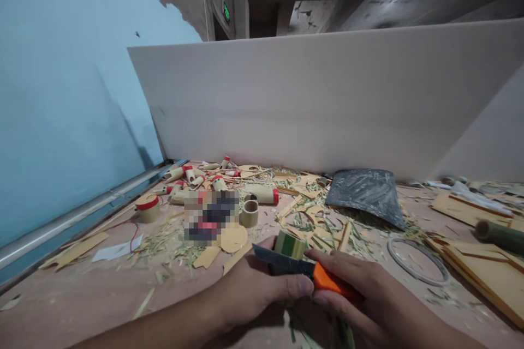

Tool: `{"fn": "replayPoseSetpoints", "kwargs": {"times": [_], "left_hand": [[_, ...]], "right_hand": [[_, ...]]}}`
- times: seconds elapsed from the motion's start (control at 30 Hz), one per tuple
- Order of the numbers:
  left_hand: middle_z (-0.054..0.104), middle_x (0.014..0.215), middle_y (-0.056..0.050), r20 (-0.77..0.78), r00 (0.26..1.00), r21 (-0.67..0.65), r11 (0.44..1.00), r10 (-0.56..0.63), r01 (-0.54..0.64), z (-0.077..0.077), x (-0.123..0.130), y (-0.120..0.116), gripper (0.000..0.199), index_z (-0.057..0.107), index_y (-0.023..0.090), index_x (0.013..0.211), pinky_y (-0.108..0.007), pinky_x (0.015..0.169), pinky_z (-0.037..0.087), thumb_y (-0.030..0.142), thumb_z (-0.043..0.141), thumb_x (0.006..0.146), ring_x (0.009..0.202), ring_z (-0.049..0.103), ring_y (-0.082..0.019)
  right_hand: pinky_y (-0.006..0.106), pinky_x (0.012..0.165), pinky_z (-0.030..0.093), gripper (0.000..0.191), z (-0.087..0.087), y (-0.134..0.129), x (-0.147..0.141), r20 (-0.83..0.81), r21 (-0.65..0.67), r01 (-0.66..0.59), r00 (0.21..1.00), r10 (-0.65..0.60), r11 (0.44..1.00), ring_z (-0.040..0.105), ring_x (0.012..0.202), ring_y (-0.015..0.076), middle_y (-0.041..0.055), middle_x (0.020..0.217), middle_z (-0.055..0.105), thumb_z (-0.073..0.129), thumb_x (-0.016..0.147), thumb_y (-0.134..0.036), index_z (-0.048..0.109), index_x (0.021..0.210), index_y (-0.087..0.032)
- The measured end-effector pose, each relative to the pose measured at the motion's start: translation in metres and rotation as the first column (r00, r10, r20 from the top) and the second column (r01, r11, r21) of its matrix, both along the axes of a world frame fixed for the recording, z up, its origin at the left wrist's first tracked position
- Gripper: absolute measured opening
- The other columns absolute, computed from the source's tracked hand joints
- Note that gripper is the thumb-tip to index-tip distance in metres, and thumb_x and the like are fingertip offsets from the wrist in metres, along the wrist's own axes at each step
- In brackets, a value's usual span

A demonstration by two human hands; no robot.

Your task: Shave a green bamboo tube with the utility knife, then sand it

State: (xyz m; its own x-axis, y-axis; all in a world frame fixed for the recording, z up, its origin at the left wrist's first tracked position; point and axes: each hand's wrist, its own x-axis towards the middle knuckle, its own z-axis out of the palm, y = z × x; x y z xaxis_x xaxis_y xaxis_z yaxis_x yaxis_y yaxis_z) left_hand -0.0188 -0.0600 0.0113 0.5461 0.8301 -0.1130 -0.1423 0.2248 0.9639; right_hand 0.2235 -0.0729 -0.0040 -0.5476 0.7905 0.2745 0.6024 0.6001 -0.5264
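My right hand (360, 289) is wrapped round the orange handle of a knife (282, 262), whose dark blade points left. In my left hand (257, 283) is a short bamboo piece (290, 244) with green and pale stripes. The blade lies across the near side of this piece, and my left thumb presses by the blade's base. Whether the edge touches the bamboo I cannot tell. Green shavings lie on the table (172, 297) beneath my hands. Just beyond stands a hollow bamboo ring (249, 214).
Bamboo tubes with red ends (266, 194) are scattered at the back left. A dark grey sheet (365, 196) lies at the back, a white ring (417, 262) and yellow boards (487, 272) to the right. A pale panel (327, 103) stands behind.
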Motion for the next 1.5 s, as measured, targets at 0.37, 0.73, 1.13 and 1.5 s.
{"fn": "replayPoseSetpoints", "kwargs": {"times": [0.37,0.73,1.13,1.5], "left_hand": [[0.075,0.096,-0.005,-0.106,0.994,0.054,0.998,0.037,-0.031,-0.002,-0.004,0.007,0.039,0.075,0.019,0.101,-0.036,0.086,0.052,0.045,0.092,0.076,0.089,0.067,-0.021],[0.075,0.092,-0.004,-0.062,0.991,0.051,0.992,0.117,-0.114,0.004,-0.009,0.014,0.049,0.074,0.020,0.112,-0.028,0.072,0.049,0.032,0.095,0.069,0.079,0.063,-0.017],[0.079,0.107,-0.007,-0.059,0.986,-0.067,0.984,0.159,-0.163,-0.010,-0.010,0.020,0.047,0.075,0.018,0.096,-0.035,0.089,0.052,0.049,0.096,0.068,0.099,0.070,-0.024],[0.078,0.122,-0.012,0.012,0.997,0.008,0.997,0.072,-0.072,-0.008,-0.013,0.016,0.061,0.070,0.018,0.127,-0.045,0.101,0.055,0.033,0.096,0.073,0.112,0.073,-0.030]], "right_hand": [[0.032,0.079,0.055,0.023,0.023,0.014,-0.014,-0.016,-0.102,-0.013,1.000,0.011,0.995,0.073,0.087,0.0239,0.0075,0.099,0.079,0.065,0.102,-0.043,0.075,0.110,-0.023],[0.029,0.066,0.048,0.026,0.032,0.039,-0.027,0.168,-0.024,-0.145,0.975,0.147,0.989,0.068,0.076,0.0206,0.0085,0.094,0.076,0.062,0.103,-0.040,0.072,0.115,-0.019],[0.027,0.066,0.043,0.021,0.041,0.050,-0.035,0.142,-0.066,-0.185,0.971,0.192,0.981,0.062,0.072,0.0169,0.0048,0.090,0.074,0.059,0.105,-0.038,0.069,0.105,-0.020],[0.024,0.060,0.038,0.028,0.030,0.042,-0.030,0.035,-0.170,-0.226,0.971,0.235,0.959,0.048,0.065,0.0123,-0.0032,0.077,0.059,0.057,0.106,-0.045,0.061,0.090,-0.022]]}}
